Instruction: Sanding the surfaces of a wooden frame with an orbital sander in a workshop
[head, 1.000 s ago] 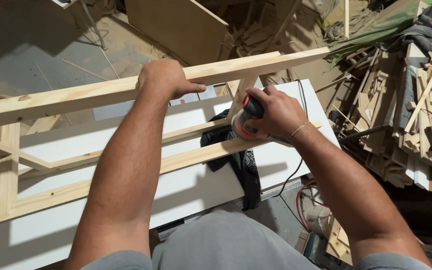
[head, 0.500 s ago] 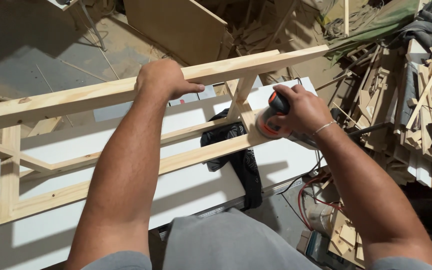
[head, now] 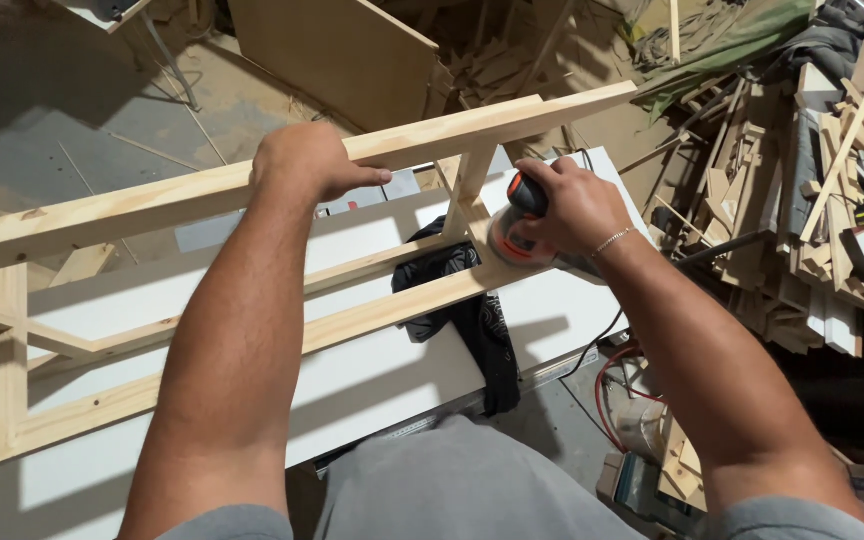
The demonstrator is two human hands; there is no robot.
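a black cloth (head: 467,300) drapes over the white table (head: 372,370) beneath the pale wooden frame (head: 152,205). right hand (head: 572,210) grips an orange-black sander (head: 517,235) against the lower rail; left hand (head: 307,160) clasps the top rail. scrap wood pile (head: 812,180) lies beyond.

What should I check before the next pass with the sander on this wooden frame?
1. Left hand grips the top rail of the wooden frame: ok.
2. Right hand wraps the orbital sander, fingers over its top: ok.
3. Sander pad flat on the lower rail, near the short upright: cannot tell, the hand hides part of it.
4. Black cloth lies under the rail right beside the pad: not ok, it could snag.
5. Power cord hangs off the white table edge, away from the pad: ok.
6. Frame lies steady on the table: cannot tell.
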